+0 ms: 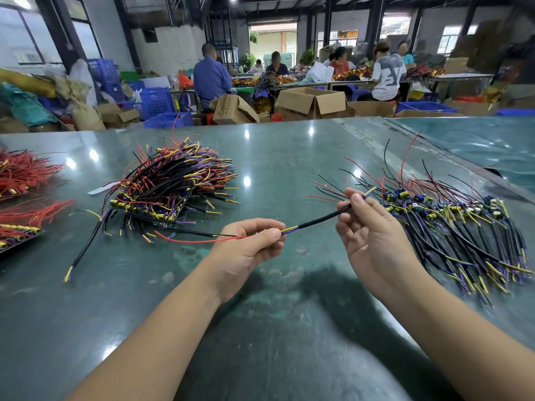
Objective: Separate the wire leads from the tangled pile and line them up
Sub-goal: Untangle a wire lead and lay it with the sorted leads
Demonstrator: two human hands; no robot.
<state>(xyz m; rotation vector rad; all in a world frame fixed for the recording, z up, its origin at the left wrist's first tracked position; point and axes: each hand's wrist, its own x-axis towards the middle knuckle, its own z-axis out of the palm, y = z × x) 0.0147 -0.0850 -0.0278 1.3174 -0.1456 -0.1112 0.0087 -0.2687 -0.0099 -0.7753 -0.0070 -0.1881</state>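
Observation:
A single wire lead (321,219), black-sheathed with yellow and purple cores showing at both ends, is stretched between my two hands above the green table (289,157). My left hand (250,244) pinches its near end, with a thin red wire and a thin black wire trailing left from the fingers. My right hand (367,230) pinches the far end between thumb and fingertips. The tangled pile of leads (173,186) lies to the left. A lined-up row of leads (463,230) lies to the right of my right hand.
One loose lead (86,244) lies on the table left of the pile. Bundles of red wires (23,180) sit at the left edge. Beyond the table stand cardboard boxes (312,102), blue crates (156,102) and people seated at other benches.

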